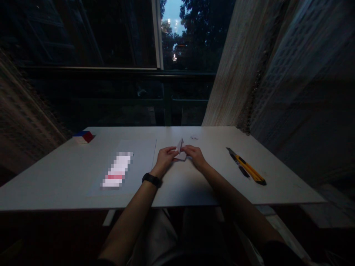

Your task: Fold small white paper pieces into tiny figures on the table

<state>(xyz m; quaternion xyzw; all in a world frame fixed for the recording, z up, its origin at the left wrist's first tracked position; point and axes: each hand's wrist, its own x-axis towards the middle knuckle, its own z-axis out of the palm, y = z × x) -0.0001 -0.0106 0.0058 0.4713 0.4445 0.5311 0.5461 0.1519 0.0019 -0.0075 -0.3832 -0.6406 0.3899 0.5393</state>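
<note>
A small folded piece of white paper (181, 149) stands on the white table (69, 177), one flap sticking up. My left hand (165, 157), with a dark watch on its wrist, pinches the paper's left side with closed fingers. My right hand (195, 155) grips the paper's right side, fingers curled over it. Both hands meet at the paper near the table's middle.
A yellow and black utility knife (246, 167) lies to the right, with a dark pen beside it. A sheet of paper (133, 162) with a blurred patch lies to the left. A red, white and blue block (83, 137) sits at the far left corner. Curtains hang to the right.
</note>
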